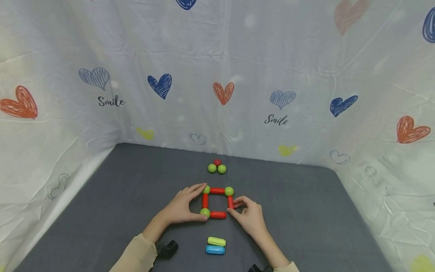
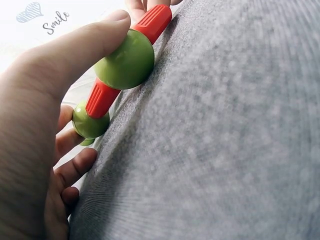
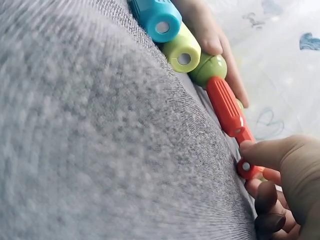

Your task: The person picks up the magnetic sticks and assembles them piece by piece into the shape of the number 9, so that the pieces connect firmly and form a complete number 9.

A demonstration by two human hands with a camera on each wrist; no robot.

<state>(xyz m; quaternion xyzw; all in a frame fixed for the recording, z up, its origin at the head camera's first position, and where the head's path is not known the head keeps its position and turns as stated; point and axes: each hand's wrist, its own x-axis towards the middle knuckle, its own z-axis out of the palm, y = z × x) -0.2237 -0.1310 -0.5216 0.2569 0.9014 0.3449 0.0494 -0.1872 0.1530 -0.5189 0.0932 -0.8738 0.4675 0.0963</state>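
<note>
A square outline of red magnetic rods and green balls lies on the grey table. My left hand [image 1: 181, 206] spans its left side, thumb on the near-left green ball [image 2: 125, 60], fingers at the far-left green ball [image 2: 91, 120]. Between those balls runs a red rod [image 1: 205, 201]. My right hand [image 1: 250, 216] pinches the right-hand red rod [image 1: 230, 201] near its free end. That rod meets the far-right green ball [image 1: 229, 191]. The near red rod [image 1: 218, 215] has a bare end at the near-right corner, where no ball sits. A far red rod [image 1: 217, 190] joins the two far balls.
Beyond the square, a red ball [image 1: 217, 162] and two green balls [image 1: 222, 169] sit grouped. Nearer me, a yellow-green rod [image 1: 216, 241] and a blue rod [image 1: 215, 249] lie side by side. A heart-printed white cloth [image 1: 197, 113] hangs around the table [image 1: 299, 211].
</note>
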